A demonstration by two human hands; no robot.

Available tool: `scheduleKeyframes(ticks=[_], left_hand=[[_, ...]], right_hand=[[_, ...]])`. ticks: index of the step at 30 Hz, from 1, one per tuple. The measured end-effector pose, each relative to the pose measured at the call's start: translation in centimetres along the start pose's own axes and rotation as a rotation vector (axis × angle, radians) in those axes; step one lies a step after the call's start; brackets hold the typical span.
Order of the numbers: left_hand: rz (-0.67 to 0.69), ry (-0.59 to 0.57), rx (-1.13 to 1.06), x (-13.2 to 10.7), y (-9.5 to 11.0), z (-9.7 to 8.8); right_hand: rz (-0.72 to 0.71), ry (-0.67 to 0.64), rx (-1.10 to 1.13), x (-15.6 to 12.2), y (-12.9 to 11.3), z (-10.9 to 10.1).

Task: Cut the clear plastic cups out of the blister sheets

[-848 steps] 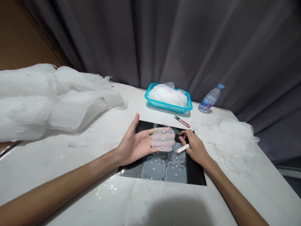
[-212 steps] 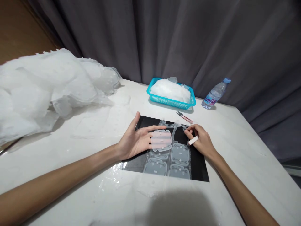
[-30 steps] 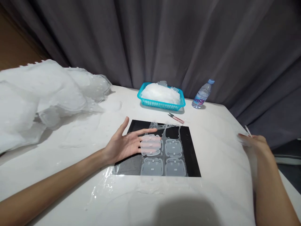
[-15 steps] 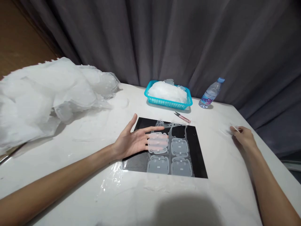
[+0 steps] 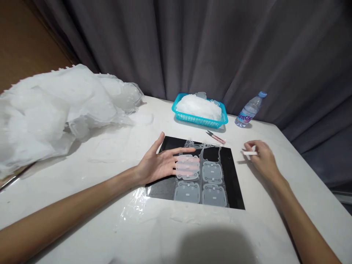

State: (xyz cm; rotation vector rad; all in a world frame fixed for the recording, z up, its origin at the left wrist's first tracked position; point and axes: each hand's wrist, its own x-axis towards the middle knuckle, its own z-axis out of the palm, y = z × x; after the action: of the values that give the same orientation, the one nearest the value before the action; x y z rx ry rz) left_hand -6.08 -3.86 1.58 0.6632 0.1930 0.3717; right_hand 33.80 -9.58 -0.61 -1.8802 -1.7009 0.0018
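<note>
My left hand point(image 5: 162, 163) lies palm up and open on the black mat point(image 5: 235, 190), with a translucent silicone piece point(image 5: 187, 167) resting on its fingers. A sheet of joined silicone pieces point(image 5: 209, 181) lies on the mat beside it. My right hand point(image 5: 261, 157) hovers over the white table right of the mat, fingers pinched on a small white stick-like tool point(image 5: 249, 153).
A turquoise basket point(image 5: 200, 118) heaped with white pieces stands at the back, small pink snips point(image 5: 215, 136) in front of it. A water bottle point(image 5: 249, 110) stands at the back right. A big pile of white translucent sheets point(image 5: 55, 110) fills the left side. Dark curtains hang behind.
My right hand has come back from the table's right edge toward the mat, still pinching the white tool. The left hand has kept its place with the piece on its fingers.
</note>
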Motion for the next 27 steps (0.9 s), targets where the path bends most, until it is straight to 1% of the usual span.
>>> scheduleKeyframes(ticks=[4, 6, 8, 12, 19, 24, 27], left_hand=[[0.001, 0.004, -0.010, 0.1, 0.0, -0.1], [0.005, 0.000, -0.019, 0.1, 0.0, -0.1], [0.005, -0.002, -0.024, 0.2, -0.1, -0.1], [-0.002, 0.005, -0.021, 0.2, -0.1, -0.2], [-0.006, 0.031, -0.018, 0.2, 0.2, -0.2], [-0.006, 0.020, -0.038, 0.1, 0.2, -0.6], [0.009, 0.074, -0.014, -0.4, 0.1, -0.4]], right_hand=[[-0.165, -0.167, 0.117, -1.1, -3.6, 2.3], [-0.234, -0.236, 0.150, -1.5, -4.6, 3.2], [-0.256, -0.271, 0.173, -1.6, -5.0, 3.6], [-0.221, -0.261, 0.172, -1.6, -4.9, 3.7], [-0.270, -0.241, 0.072, -1.6, -5.1, 3.5], [-0.274, -0.236, 0.114, -1.6, -5.0, 4.1], [-0.295, -0.183, 0.150, -1.8, -5.3, 4.6]])
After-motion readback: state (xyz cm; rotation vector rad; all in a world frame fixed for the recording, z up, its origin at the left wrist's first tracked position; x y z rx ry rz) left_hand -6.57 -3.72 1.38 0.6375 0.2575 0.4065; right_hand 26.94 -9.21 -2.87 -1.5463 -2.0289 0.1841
